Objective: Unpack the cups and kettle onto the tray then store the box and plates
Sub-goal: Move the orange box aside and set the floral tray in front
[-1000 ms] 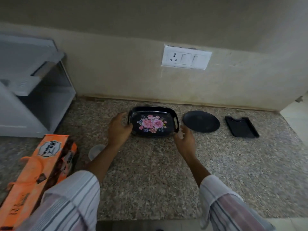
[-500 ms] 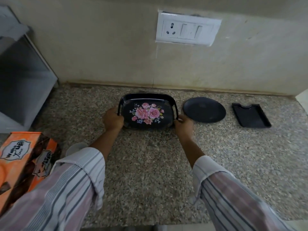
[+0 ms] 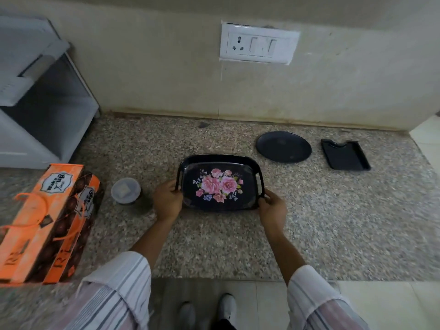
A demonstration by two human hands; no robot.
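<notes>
Both hands are closed on the black floral tray (image 3: 220, 184): the left hand (image 3: 167, 201) curls round its left handle edge, the right hand (image 3: 273, 208) pinches the right handle near the front corner. The tray sits at the middle of the speckled granite counter (image 3: 333, 222); whether its base is touching the stone or just lifted cannot be told. It looks like a thin, rigid, glossy tray, probably light while empty, so the cut-out side handles are the sensible hold; the smooth finish could slip from a loose pinch. To its left stands a small lidded plastic container (image 3: 125, 190), then the orange gift box (image 3: 47, 222), unopened, likely heavier and holding breakables. Behind the tray to the right lie a round dark plate (image 3: 283, 146) and a rectangular black plate (image 3: 344, 154).
</notes>
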